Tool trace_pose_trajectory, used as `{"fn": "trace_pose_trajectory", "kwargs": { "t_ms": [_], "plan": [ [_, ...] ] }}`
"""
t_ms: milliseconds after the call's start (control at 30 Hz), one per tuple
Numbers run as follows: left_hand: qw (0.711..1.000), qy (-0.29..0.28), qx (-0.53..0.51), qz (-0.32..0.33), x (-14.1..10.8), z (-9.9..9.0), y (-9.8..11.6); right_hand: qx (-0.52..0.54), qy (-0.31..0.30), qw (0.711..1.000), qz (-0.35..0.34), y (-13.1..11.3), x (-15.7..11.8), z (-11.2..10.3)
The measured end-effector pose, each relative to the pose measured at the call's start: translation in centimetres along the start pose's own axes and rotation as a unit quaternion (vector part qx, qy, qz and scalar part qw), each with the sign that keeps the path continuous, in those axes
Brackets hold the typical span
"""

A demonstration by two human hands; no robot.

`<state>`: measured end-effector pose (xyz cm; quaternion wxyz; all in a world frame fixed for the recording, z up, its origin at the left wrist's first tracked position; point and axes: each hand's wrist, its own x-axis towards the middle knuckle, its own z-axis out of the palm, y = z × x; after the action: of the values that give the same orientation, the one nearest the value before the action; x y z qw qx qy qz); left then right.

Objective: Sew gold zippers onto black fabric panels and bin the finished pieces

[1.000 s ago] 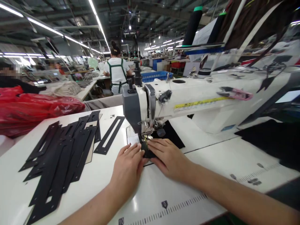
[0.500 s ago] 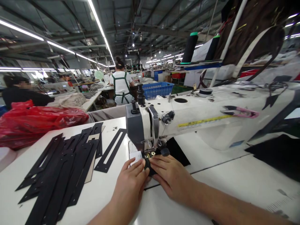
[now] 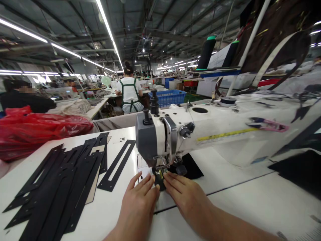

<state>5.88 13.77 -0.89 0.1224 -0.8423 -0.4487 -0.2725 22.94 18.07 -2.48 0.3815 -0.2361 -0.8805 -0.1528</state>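
A small black piece of material [image 3: 159,182] lies under the presser foot of a white sewing machine [image 3: 220,134]. My left hand [image 3: 141,197] rests at its left side, fingers stretched forward and lying flat, thumb along the edge. On the other side my right hand [image 3: 187,195] lies with extended fingers, their tips touching the right edge close to the foot. Both hands are open and press from above; their undersides are hidden. Behind the needle area a larger black piece of cloth [image 3: 192,167] spreads on the bed. Whether it joins the small piece cannot be seen.
Slotted black strips [image 3: 67,180] are heaped at left, with one single strip [image 3: 117,164] nearer the machine. A red plastic bag [image 3: 42,130] sits beyond them. Pink-handled thread snips [image 3: 269,124] lie on the machine arm. A co-worker [image 3: 129,88] sits ahead near a blue crate [image 3: 170,97].
Both hands have shifted slightly toward me, and my right hand's fingers lie flatter. More of the black piece shows between the hands. The view has moved a little.
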Motion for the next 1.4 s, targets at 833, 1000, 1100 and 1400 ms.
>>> {"fn": "trace_pose_trajectory", "kwargs": {
  "t_ms": [833,1000,1100,1400],
  "plan": [
    [0.998,-0.002,-0.06,-0.016,1.4,0.9,-1.7,0.059,-0.082,0.995,0.002,1.6,1.6,-0.1],
    [0.998,0.004,-0.055,-0.02,1.4,1.2,-1.9,0.085,-0.101,0.991,0.02,1.7,1.5,0.1],
    [0.998,0.008,-0.055,-0.02,1.4,1.2,-2.0,0.094,-0.1,0.99,0.027,1.6,1.5,0.2],
    [0.999,0.028,-0.026,-0.013,1.6,0.4,-2.1,0.032,-0.11,0.991,0.071,3.0,1.3,-0.8]
  ]
}}
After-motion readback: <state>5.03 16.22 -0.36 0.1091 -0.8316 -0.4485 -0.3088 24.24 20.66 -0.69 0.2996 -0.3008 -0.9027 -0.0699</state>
